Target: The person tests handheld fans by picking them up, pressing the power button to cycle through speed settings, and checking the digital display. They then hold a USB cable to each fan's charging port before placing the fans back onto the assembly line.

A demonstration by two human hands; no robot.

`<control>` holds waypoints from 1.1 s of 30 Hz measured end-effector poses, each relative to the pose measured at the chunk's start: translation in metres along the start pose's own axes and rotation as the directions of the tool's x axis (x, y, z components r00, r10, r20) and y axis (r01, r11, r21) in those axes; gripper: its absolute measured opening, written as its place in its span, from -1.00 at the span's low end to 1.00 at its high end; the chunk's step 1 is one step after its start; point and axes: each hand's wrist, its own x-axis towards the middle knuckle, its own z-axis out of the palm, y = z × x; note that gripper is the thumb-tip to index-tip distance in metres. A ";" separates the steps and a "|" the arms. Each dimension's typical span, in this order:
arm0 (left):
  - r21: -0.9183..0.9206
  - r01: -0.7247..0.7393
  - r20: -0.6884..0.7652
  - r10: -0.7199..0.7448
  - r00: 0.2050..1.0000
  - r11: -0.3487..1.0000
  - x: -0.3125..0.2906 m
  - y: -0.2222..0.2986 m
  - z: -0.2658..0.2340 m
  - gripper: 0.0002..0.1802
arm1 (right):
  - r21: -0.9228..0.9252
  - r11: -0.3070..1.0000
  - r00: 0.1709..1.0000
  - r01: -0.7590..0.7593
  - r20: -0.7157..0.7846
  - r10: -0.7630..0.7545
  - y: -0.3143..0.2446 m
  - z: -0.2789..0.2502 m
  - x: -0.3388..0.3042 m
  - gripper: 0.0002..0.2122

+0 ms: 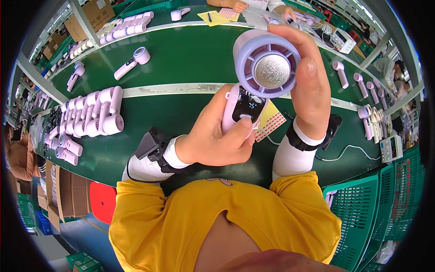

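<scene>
A lilac-pink handheld fan [247, 47] is held up in front of me, the round grille and silver centre of its head facing me. My left hand [222, 133] is wrapped round its handle, the thumb lying at the button under the small black display [249, 104], which is lit. My right hand [310, 77] curves round the right side of the fan's head, its fingers reaching over the top rim. Behind the handle, a yellow sheet with rows of red stickers [272, 122] lies on the green table [181, 113], partly hidden by the fan.
Several similar fans [93, 111] are stacked at the left. On the belt [181, 54] beyond the pale rail, single fans [131, 63] lie apart. A small meter [391, 148] with a white cable sits at the right, above green crates [353, 213]. Another person's hand [238, 5] shows across the belt.
</scene>
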 end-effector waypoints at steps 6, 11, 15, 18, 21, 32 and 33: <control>-0.064 0.045 -0.053 -0.049 0.997 0.997 0.002 0.004 0.004 -0.51 | 0.047 0.999 0.998 0.013 -0.069 -0.009 0.002 0.007 0.002 -0.61; -0.090 0.085 0.013 -0.084 0.996 0.992 0.002 0.008 0.000 -0.49 | -0.135 0.991 0.993 -0.008 -0.120 -0.008 0.002 0.008 0.002 -0.40; -0.012 0.049 0.029 -0.049 0.998 0.999 0.003 0.002 -0.003 -0.49 | 0.119 0.991 0.992 -0.058 -0.104 0.070 0.002 0.006 0.002 -0.63; 0.030 0.008 0.026 -0.008 1.000 1.000 0.003 0.001 -0.002 -0.48 | 0.169 0.978 0.981 -0.119 -0.130 0.142 0.000 0.007 0.001 -0.63; 0.036 -0.024 0.024 0.023 0.999 0.999 0.002 0.000 -0.001 -0.48 | 0.189 0.971 0.972 -0.150 -0.152 0.180 -0.002 0.008 0.002 -0.64; 0.158 -0.055 -0.022 0.059 0.998 0.986 0.007 -0.005 -0.005 -0.60 | 0.210 0.978 0.966 -0.011 -0.250 0.065 -0.005 0.015 0.003 -0.66; 0.158 -0.057 -0.021 0.061 0.998 0.986 0.010 -0.010 -0.009 -0.60 | 0.135 0.989 0.957 0.058 -0.290 -0.017 -0.006 0.016 0.002 -0.66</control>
